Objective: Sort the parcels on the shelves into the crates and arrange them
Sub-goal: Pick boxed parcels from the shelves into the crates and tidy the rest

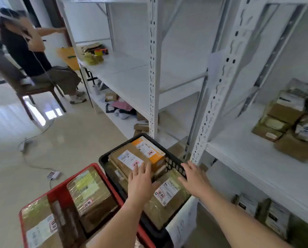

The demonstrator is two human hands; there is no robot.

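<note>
Lower centre of the frame: left hand (140, 183) flat, fingers straight and together, resting on the brown parcel (130, 159) in the black crate (174, 166). Right hand (194, 179) spread and relaxed, holding nothing, hovering over the crate's right rim above the labelled parcel (167, 196).

Best done, by the look of it, with flat palms: press the brown parcel level, nudge it snug against the orange box (149, 149) just behind, labels kept up, nothing overhanging the rim.

Lower left: red crate (60, 192), touching the black one, with taped parcels inside.

Farther off, middle right: stacked parcels (285, 120) waiting on the white shelf (242, 153), well apart from both hands, up and right of the right one. More on the shelf below.
</note>
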